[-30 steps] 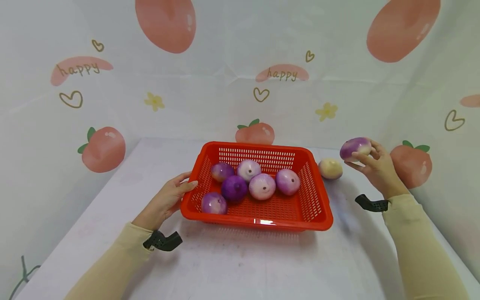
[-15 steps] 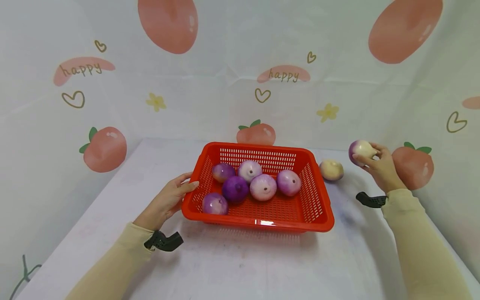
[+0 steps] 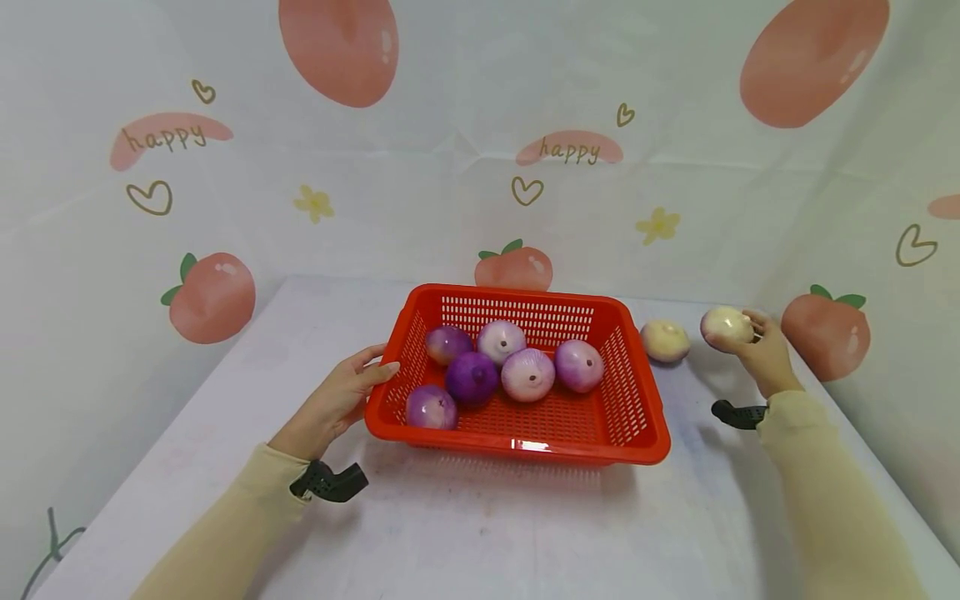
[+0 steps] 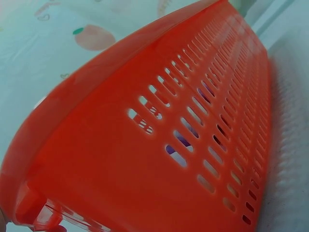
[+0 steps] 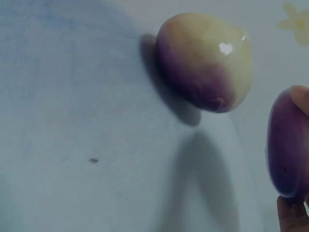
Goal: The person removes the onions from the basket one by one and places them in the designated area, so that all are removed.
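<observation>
My left hand (image 3: 337,400) grips the left end of a red plastic basket (image 3: 525,450), its thumb over the rim. Several purple-and-white onions, among them a dark purple onion (image 3: 471,378), lie inside, mostly toward the left and middle. At the far right, my right hand (image 3: 767,354) holds another onion (image 3: 723,325), pale side up, low over the table. In the right wrist view that onion (image 5: 282,145) shows its purple underside between thumb and fingers. A pale yellow onion (image 3: 665,341) with a purple lower side rests on the table between the basket and my right hand.
The table (image 3: 480,533) has a whitish cover. Behind it hangs a pale cloth (image 3: 420,167) printed with fruit, hearts and flowers. A thin green cord (image 3: 54,546) shows at the lower left. The basket's slotted wall (image 4: 111,159) fills the left wrist view.
My right hand has moved slightly right and then down toward the table, turning its onion from purple side to pale side up. The left hand and basket have stayed put.
</observation>
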A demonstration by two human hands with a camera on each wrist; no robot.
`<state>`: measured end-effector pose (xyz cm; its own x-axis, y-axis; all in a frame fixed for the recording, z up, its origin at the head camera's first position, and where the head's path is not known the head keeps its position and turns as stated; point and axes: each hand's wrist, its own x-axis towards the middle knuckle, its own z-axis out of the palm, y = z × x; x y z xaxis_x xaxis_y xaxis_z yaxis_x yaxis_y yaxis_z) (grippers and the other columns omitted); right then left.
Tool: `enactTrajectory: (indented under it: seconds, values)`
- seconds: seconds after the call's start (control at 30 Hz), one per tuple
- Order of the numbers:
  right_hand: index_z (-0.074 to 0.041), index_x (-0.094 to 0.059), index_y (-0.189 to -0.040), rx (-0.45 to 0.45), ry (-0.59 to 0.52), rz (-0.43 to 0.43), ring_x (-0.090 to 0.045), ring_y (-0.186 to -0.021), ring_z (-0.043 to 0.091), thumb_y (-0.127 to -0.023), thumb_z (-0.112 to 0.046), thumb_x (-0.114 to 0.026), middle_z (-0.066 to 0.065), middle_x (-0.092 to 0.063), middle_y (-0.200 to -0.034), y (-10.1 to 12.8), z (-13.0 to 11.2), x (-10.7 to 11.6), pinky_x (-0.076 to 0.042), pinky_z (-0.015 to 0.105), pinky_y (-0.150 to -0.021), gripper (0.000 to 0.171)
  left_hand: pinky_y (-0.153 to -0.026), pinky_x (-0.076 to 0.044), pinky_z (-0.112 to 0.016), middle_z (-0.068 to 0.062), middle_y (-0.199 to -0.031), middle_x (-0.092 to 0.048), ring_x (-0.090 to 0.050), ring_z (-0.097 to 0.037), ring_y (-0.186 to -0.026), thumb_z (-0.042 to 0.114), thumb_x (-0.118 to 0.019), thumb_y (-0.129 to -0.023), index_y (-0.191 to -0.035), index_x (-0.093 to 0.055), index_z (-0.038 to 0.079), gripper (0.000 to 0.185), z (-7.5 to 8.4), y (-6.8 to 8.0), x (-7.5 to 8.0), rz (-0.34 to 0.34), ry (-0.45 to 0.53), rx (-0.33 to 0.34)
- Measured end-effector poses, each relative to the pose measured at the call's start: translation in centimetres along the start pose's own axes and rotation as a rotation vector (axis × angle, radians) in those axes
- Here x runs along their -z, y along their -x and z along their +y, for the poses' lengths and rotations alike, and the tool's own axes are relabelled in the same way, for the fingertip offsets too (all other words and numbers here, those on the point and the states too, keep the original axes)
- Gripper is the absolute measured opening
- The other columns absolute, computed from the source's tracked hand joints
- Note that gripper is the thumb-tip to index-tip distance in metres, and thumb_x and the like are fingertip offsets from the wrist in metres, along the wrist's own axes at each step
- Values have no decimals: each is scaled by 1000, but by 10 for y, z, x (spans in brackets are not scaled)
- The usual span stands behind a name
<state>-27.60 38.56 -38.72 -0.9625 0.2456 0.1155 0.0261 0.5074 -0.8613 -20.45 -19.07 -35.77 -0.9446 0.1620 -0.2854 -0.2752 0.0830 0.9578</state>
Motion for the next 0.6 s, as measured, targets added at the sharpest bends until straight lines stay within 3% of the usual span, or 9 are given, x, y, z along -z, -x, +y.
enactTrajectory:
  seconds: [0.17,0.27,0.4,0.6]
  values:
    - [7,-20,-149,6,32,-19,-39,-93,-4,-89,-24,-69,29,-36,-139,4,9,-3,-34,5,-73,84,-92,-54,-39,-21,-147,-41,-59,-21,-113,27,-53,-100,-153,-25,12,62,0,0,-1,6,-3,3]
    - [6,-17,-151,-19,53,-51,-43,-107,16,-90,-28,-67,33,-30,-147,7,10,-4,-34,12,-84,86,-93,-53,-40,-20,-148,-40,-56,-26,-119,28,-53,-100,-153,-25,13,62,1,0,-2,13,3,13]
    - [5,-14,-151,-36,69,-82,-32,-123,38,-91,-30,-66,35,-24,-150,8,11,-6,-33,23,-94,87,-93,-53,-41,-20,-148,-40,-56,-27,-121,28,-54,-99,-153,-25,14,63,1,-1,-2,14,11,19]
    - [6,-16,-151,-19,64,-74,-36,-117,29,-91,-27,-66,35,-28,-148,5,18,-10,-30,13,-86,85,-89,-55,-37,-23,-145,-42,-63,-14,-103,26,-54,-100,-152,-25,10,62,-1,0,-1,-8,13,-13]
